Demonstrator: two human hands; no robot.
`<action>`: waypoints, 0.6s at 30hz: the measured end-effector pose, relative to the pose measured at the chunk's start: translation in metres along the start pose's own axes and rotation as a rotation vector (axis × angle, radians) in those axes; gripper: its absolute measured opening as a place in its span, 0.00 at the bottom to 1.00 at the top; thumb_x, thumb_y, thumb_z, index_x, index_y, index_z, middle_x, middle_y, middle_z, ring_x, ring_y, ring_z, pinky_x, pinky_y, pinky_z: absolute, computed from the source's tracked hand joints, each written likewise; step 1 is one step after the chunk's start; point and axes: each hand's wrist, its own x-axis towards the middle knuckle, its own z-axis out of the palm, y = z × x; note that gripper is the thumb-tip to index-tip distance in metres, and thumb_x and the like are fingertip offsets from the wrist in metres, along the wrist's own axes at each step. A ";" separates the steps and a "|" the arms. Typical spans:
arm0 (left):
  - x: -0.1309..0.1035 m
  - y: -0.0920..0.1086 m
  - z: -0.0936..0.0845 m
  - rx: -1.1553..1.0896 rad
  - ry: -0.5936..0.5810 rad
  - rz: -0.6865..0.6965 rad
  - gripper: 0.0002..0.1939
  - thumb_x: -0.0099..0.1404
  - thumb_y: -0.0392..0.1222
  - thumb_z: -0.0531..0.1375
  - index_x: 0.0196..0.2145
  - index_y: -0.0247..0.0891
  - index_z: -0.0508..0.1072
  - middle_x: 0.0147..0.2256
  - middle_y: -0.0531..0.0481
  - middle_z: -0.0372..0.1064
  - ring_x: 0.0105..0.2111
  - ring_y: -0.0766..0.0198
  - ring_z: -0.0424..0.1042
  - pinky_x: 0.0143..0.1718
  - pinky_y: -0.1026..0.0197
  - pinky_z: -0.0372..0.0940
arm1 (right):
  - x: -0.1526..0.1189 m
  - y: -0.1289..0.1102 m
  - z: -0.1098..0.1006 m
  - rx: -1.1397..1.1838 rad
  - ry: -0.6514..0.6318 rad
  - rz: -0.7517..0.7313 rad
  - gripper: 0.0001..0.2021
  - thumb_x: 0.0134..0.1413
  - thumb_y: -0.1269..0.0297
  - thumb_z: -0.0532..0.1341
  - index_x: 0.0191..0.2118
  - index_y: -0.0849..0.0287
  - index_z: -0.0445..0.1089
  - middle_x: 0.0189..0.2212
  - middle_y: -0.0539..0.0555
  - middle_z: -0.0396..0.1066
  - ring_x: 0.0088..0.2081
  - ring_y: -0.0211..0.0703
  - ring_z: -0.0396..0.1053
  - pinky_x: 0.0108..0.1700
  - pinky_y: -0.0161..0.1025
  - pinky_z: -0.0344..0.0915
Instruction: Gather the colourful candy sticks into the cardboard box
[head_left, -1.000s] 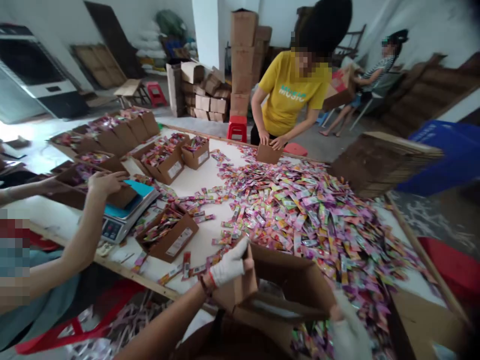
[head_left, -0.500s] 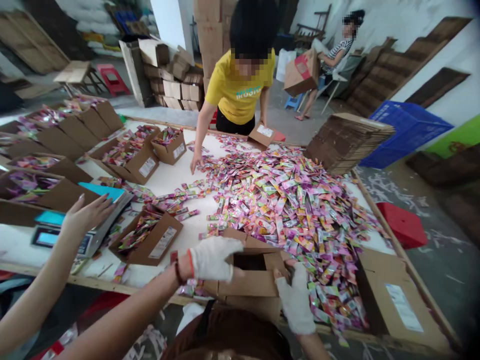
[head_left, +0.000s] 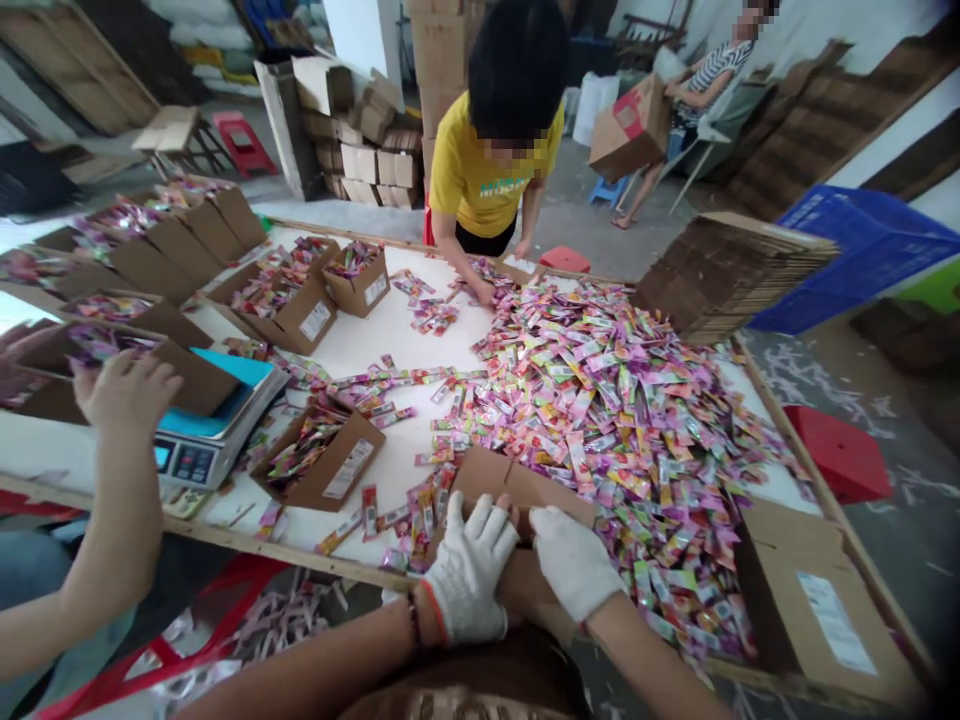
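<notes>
Both my hands wear white gloves and press on a brown cardboard box (head_left: 501, 478) at the table's near edge. My left hand (head_left: 469, 575) lies flat on the box's folded flaps. My right hand (head_left: 574, 560) rests beside it on the same flaps, fingers together. Just beyond the box spreads a big heap of colourful sachets (head_left: 600, 400) over the white table (head_left: 375, 340).
A co-worker's hand (head_left: 124, 385) at the left holds a filled box on a scale (head_left: 214, 440). A person in a yellow shirt (head_left: 487, 170) reaches into the sachets at the far side. Filled boxes (head_left: 319, 455) stand left; flat cartons (head_left: 739, 270) are stacked right. Another box (head_left: 821, 610) lies near right.
My hands have folded the open box's flaps shut and now press down on them. The yellow-shirted person moved a hand into the heap. The view tilted slightly.
</notes>
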 end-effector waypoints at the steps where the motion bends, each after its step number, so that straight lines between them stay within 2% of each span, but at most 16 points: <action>1: 0.006 0.004 0.000 0.011 0.015 -0.022 0.57 0.48 0.66 0.57 0.66 0.32 0.40 0.65 0.31 0.34 0.63 0.34 0.36 0.57 0.31 0.19 | 0.005 -0.002 0.004 -0.015 -0.002 0.003 0.16 0.55 0.76 0.47 0.42 0.59 0.69 0.38 0.59 0.72 0.38 0.48 0.72 0.38 0.40 0.65; 4: 0.021 0.016 -0.002 0.048 0.052 -0.029 0.59 0.44 0.61 0.60 0.65 0.29 0.41 0.63 0.28 0.41 0.60 0.33 0.41 0.60 0.35 0.28 | 0.010 0.004 0.000 0.087 -0.008 -0.016 0.16 0.55 0.75 0.47 0.39 0.62 0.71 0.37 0.62 0.72 0.38 0.48 0.72 0.39 0.41 0.65; 6: 0.021 0.015 -0.009 0.044 0.072 -0.019 0.58 0.41 0.60 0.62 0.64 0.31 0.45 0.57 0.31 0.52 0.55 0.36 0.51 0.59 0.36 0.35 | 0.013 0.018 -0.015 0.410 -0.111 -0.042 0.14 0.55 0.71 0.48 0.39 0.62 0.71 0.35 0.60 0.73 0.35 0.45 0.72 0.38 0.40 0.67; 8: 0.012 0.003 -0.024 0.032 0.138 -0.090 0.56 0.39 0.59 0.63 0.63 0.35 0.50 0.51 0.36 0.58 0.49 0.41 0.57 0.57 0.38 0.43 | 0.022 0.040 -0.031 0.845 -0.170 -0.034 0.15 0.56 0.64 0.50 0.44 0.59 0.69 0.36 0.56 0.73 0.34 0.42 0.72 0.35 0.39 0.68; 9: 0.005 -0.009 -0.033 0.030 0.193 -0.169 0.55 0.39 0.58 0.63 0.62 0.37 0.52 0.49 0.37 0.59 0.48 0.42 0.58 0.55 0.39 0.46 | 0.029 0.053 -0.036 0.989 -0.135 0.001 0.16 0.56 0.61 0.49 0.47 0.58 0.67 0.37 0.56 0.72 0.34 0.42 0.72 0.33 0.38 0.68; 10: -0.002 -0.024 -0.043 0.030 0.252 -0.274 0.52 0.40 0.58 0.63 0.61 0.38 0.53 0.48 0.38 0.59 0.47 0.43 0.58 0.53 0.41 0.49 | 0.039 0.066 -0.039 1.007 -0.073 0.064 0.18 0.56 0.59 0.49 0.48 0.58 0.65 0.38 0.55 0.72 0.35 0.42 0.72 0.33 0.38 0.68; 12: -0.014 -0.062 -0.060 0.024 0.345 -0.521 0.47 0.45 0.56 0.61 0.60 0.37 0.53 0.47 0.38 0.58 0.46 0.45 0.60 0.50 0.45 0.54 | 0.067 0.090 -0.035 0.733 0.024 0.239 0.16 0.54 0.60 0.52 0.46 0.60 0.67 0.37 0.57 0.72 0.38 0.45 0.71 0.36 0.39 0.67; 14: -0.017 -0.101 -0.069 -0.020 0.380 -0.751 0.44 0.49 0.57 0.58 0.60 0.35 0.52 0.46 0.39 0.59 0.46 0.46 0.62 0.47 0.49 0.57 | 0.101 0.103 -0.019 0.392 0.015 0.374 0.17 0.49 0.64 0.57 0.46 0.63 0.68 0.35 0.60 0.73 0.39 0.49 0.71 0.39 0.41 0.65; 15: -0.014 -0.119 -0.070 -0.055 0.378 -0.841 0.44 0.51 0.58 0.57 0.60 0.34 0.51 0.46 0.38 0.59 0.47 0.46 0.63 0.46 0.50 0.58 | 0.119 0.104 -0.009 0.290 -0.003 0.415 0.19 0.46 0.66 0.59 0.46 0.65 0.68 0.36 0.64 0.73 0.40 0.52 0.71 0.40 0.42 0.65; 18: 0.007 -0.162 -0.059 -0.157 0.367 -1.017 0.43 0.53 0.61 0.56 0.60 0.34 0.50 0.46 0.37 0.60 0.48 0.43 0.64 0.44 0.50 0.60 | 0.167 0.093 0.020 0.199 -0.023 0.465 0.22 0.42 0.69 0.62 0.45 0.76 0.68 0.42 0.77 0.69 0.43 0.61 0.71 0.42 0.46 0.65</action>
